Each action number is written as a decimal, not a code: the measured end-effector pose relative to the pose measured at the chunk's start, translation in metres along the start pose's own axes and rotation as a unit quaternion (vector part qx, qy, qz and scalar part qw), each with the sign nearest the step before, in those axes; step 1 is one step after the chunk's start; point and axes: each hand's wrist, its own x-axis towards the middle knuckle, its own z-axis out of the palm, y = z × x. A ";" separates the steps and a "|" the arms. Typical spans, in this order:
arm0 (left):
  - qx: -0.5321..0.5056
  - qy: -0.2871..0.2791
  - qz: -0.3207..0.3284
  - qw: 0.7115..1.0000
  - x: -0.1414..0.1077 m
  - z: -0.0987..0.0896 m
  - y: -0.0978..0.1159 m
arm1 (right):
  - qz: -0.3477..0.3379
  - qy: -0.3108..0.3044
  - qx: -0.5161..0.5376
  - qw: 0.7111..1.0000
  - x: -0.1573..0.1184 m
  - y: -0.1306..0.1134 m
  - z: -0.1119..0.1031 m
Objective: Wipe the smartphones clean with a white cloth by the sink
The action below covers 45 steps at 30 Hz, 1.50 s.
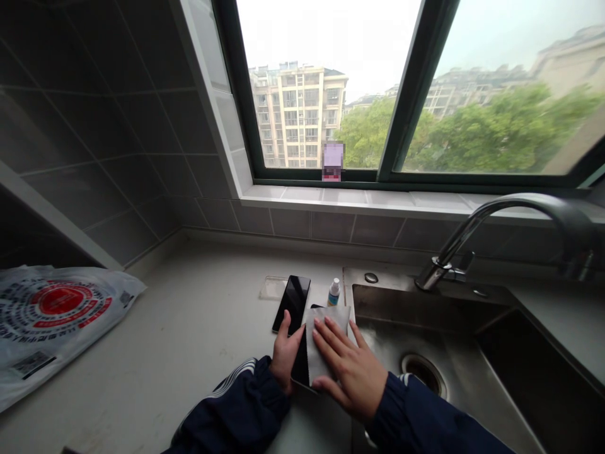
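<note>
The right hand, fingers slightly spread, lies flat on thin grey cloth over a dark, flat device; the left hand, thumb wide, touches its nine-o'clock side.

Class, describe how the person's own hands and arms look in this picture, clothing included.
Both hands, left and right, are bare, without gloves. The arms wear long dark navy sleeves with gathered cuffs; white stripes run along the left sleeve, and some white shows near the right cuff.

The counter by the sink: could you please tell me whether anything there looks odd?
Nothing on the counter looks clearly spilled or damaged; only the dark device under the cloth seems oddly close to the sink, given possible splashes.
</note>
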 end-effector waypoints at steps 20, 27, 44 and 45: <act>0.020 0.004 -0.014 1.000 -0.001 0.003 0.000 | -0.010 0.013 0.031 0.999 -0.006 -0.028 0.027; 0.045 -0.039 0.016 0.998 0.001 0.005 -0.009 | 0.037 0.029 -0.034 0.998 0.005 0.000 0.017; 0.031 -0.006 -0.043 0.999 -0.006 0.014 -0.004 | -0.036 0.068 -0.006 0.997 -0.001 -0.024 0.036; 0.029 0.012 -0.061 0.998 -0.007 0.014 -0.002 | -0.049 0.062 0.001 0.997 -0.003 -0.028 0.036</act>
